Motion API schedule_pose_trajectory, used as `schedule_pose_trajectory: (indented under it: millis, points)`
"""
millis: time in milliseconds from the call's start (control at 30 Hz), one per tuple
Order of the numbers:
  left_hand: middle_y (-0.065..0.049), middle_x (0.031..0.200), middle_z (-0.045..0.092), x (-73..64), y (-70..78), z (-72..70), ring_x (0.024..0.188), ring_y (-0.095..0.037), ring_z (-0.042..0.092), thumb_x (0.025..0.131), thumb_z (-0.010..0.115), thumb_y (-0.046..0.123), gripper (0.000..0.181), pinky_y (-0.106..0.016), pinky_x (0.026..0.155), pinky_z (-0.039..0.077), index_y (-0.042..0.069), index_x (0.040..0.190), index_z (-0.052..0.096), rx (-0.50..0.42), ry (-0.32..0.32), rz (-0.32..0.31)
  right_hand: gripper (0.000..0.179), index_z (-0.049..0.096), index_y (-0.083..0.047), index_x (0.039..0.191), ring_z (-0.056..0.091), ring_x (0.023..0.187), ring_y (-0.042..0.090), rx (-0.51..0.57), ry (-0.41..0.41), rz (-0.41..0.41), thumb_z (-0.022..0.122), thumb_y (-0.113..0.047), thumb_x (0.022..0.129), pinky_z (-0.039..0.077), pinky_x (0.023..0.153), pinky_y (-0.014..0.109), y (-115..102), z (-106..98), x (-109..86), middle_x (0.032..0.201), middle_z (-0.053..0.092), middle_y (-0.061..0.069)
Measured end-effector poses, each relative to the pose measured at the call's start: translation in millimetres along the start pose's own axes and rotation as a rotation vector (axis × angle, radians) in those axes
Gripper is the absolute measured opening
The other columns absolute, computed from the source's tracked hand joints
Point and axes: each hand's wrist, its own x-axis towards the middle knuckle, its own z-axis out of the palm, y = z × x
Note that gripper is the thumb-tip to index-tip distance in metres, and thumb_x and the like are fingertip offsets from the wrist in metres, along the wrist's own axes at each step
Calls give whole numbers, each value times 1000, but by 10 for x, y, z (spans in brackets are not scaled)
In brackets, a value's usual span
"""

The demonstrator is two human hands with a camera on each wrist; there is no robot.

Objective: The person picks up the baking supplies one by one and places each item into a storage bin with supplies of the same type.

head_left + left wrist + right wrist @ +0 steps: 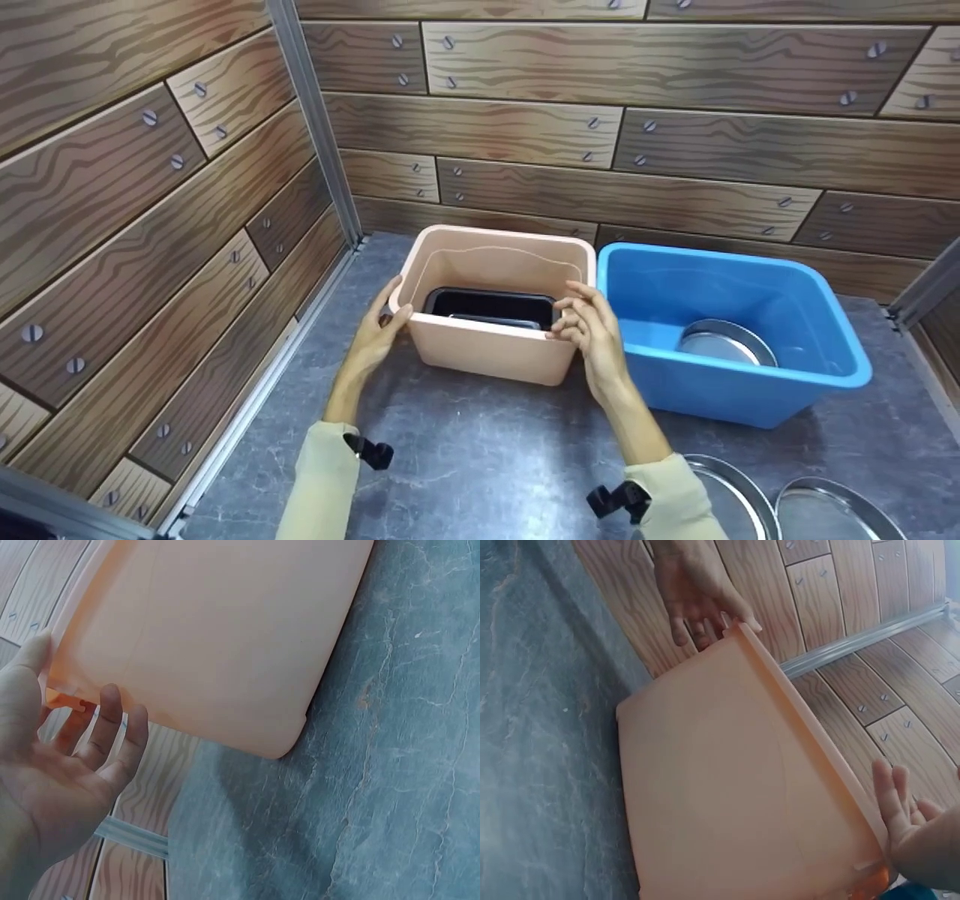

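Observation:
A peach plastic bin stands upright on the dark marbled surface. My left hand grips its front left corner; in the left wrist view, the thumb lies on the rim and the fingers curl beneath it. My right hand is at the front right corner, its fingers loosely bent over the rim. In the right wrist view those fingers extend past the rim without closing around it. Inside the bin sits a black rectangular pan, partly hidden by the front wall, with another dark edge in front of it.
A blue bin stands right beside the peach one, with a round metal pan inside. Two more round metal pans lie at the lower right, one partly behind my right sleeve. Wood-patterned walls enclose the back and left.

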Motion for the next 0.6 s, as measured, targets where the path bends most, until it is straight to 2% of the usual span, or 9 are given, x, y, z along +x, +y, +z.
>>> schedule_pose_trajectory:
  millis: [133,267,367,500,600]
  points:
    - [-18,162,38,-37,-22,-19,129,-29,51,104,63,11,63,-34,101,49,14,162,38,8,9,1,38,48,0,145,63,78,20,27,-26,-22,40,-14,111,60,76,36,-4,-57,-112,115,58,18]
    - [-19,164,35,-11,-6,3,138,-35,46,105,63,12,63,-36,107,45,14,162,37,1,-10,22,38,49,4,144,63,79,21,34,-27,-78,41,-15,111,60,75,37,-83,-175,-227,114,60,19]
    - [-19,163,36,6,7,28,135,-34,49,105,64,15,63,-40,108,46,15,162,37,9,-16,22,38,49,9,141,63,79,22,20,-21,-135,42,-13,111,61,75,38,-182,-317,-333,111,62,18]
    - [-19,160,39,5,3,25,128,-31,53,104,64,15,63,-38,102,49,16,162,38,23,-5,19,37,50,14,139,63,80,24,10,-21,-227,42,-8,110,61,75,37,-355,-547,-463,108,63,18]
    - [-19,158,42,9,0,0,120,-28,55,104,64,15,63,-31,96,50,17,162,39,25,0,16,34,51,15,137,65,81,27,20,-18,-318,43,-1,108,61,77,35,-493,-753,-515,106,65,19]
